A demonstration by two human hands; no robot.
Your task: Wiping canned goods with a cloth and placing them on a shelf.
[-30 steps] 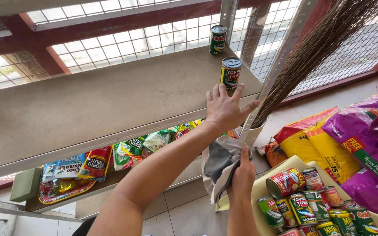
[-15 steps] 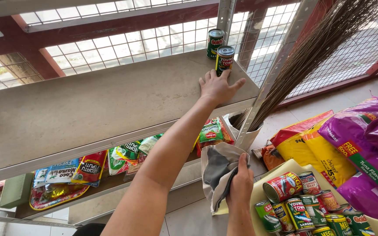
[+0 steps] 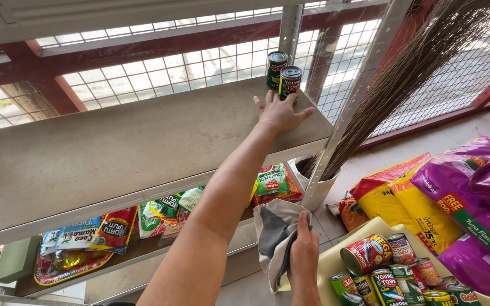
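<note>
2 cans (image 3: 283,79) on upper shelf (image 3: 114,147). Abt 8 cans (image 3: 389,272) in yellow tray (image 3: 336,260). 1 grey cloth (image 3: 276,238), 1 broom (image 3: 404,79), 2 hands. Purple bags (image 3: 466,198): 3 or so. Lower-shelf packets (image 3: 114,226): can't count exactly.

two cans (image 3: 283,79) on shelf (image 3: 114,147) | packets (image 3: 114,226) below | tins (image 3: 392,272) probably in tray (image 3: 336,263)

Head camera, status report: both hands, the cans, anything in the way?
Left hand open, fingertips at front can on shelf. Right hand gripping grey cloth. Broom close beside, not blocking.
</note>
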